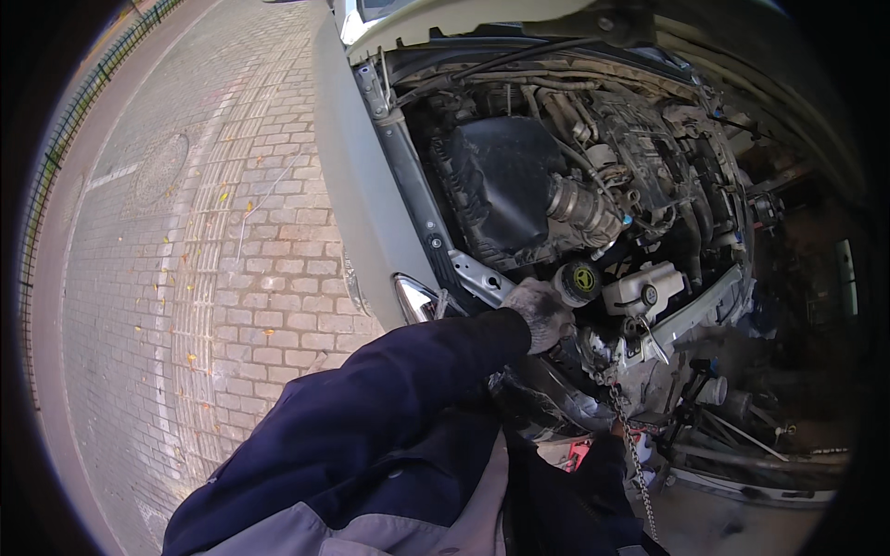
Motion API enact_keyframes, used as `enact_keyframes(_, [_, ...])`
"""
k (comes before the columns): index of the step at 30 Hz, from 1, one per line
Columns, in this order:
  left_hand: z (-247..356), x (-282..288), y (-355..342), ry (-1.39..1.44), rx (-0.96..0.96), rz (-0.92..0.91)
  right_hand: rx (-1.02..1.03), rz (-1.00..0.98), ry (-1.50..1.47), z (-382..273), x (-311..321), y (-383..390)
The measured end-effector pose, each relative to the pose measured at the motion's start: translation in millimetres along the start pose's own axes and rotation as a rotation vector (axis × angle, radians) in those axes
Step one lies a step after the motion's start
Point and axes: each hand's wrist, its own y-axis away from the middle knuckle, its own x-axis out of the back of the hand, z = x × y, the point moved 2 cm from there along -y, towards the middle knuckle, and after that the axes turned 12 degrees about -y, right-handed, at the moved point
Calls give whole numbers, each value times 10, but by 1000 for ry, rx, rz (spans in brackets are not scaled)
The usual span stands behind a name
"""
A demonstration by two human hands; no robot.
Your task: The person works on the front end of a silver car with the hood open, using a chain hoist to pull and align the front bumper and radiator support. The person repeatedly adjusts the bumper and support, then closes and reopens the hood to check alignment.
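My left hand (pixel 540 315), in a dirty grey glove, rests at the front corner of a car's engine bay. It lies right beside the round black cap (pixel 580 279) with a yellow-green mark. Its fingers point down and away, hidden from view. Lower down, my right hand (pixel 618 428) barely shows past its dark sleeve, close to a hanging metal chain (pixel 634 454). The fingers there cannot be made out. Just below my left hand sits a dark headlight housing (pixel 547 394). A red object (pixel 577 454) shows beside my right sleeve.
A white plastic reservoir (pixel 644 292) stands right of the cap. Behind are a black airbox cover (pixel 505 176) and a ribbed intake hose (pixel 584 208). The grey fender (pixel 362 185) runs along the left, beside brick paving (pixel 278 250). The raised hood (pixel 742 56) hangs overhead.
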Motion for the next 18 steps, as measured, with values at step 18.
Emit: enact_keyframes(18, [90, 46, -42, -101, -4, -134, -69, -127, -279, 13, 269, -166])
